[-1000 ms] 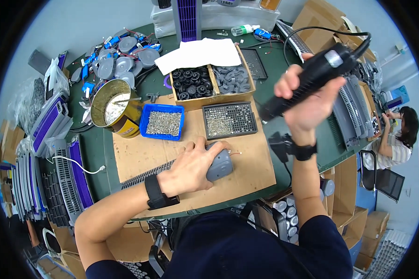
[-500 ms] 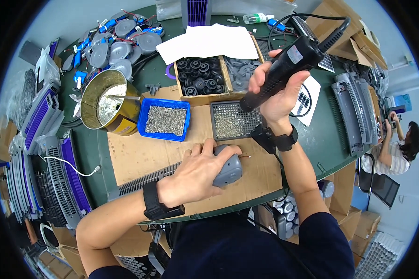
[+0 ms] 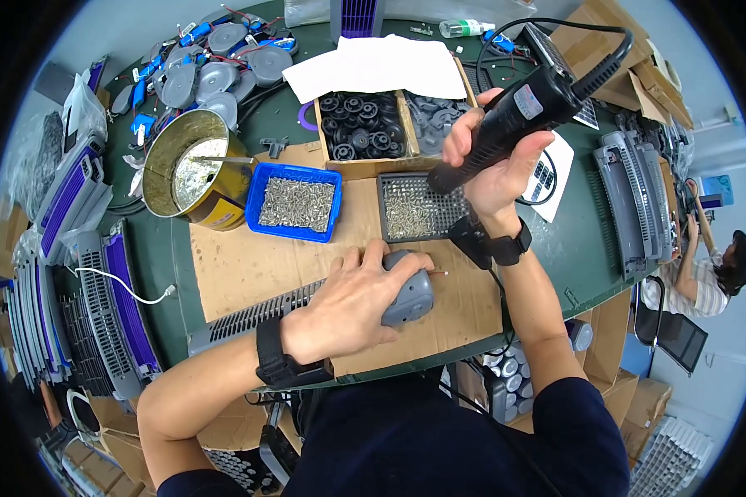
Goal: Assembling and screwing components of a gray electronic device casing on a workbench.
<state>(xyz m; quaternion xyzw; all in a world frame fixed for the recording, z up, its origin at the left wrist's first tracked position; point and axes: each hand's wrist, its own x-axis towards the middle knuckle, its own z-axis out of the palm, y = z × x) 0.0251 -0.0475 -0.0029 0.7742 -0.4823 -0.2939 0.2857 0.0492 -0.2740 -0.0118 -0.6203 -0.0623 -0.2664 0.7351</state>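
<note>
My left hand (image 3: 352,302) is wrapped over the rounded end of a long grey slotted plastic housing (image 3: 409,300), which lies on a cardboard sheet (image 3: 249,277). A short thin wire pokes out beside that end. Raised above the bench, my right hand (image 3: 493,170) grips a black corded electric screwdriver (image 3: 514,116). Its narrower end slants down to the left, over a dark perforated tray (image 3: 452,211) of small screws (image 3: 406,214); the bit itself is hard to make out. A blue bin (image 3: 337,211) of larger screws (image 3: 297,205) stands left of the tray.
A yellow metal can (image 3: 232,195) stands at the left of the bin. Beyond, a partitioned box (image 3: 356,170) holds black wheel-like parts under white paper (image 3: 381,66). Grey discs with blue wired packs (image 3: 215,79) are piled far left. Slotted housings (image 3: 638,203) line the right side, near another person (image 3: 704,282).
Both my hands keep their hold on the housing and the screwdriver. The view has shifted slightly. The person at the right has moved an arm.
</note>
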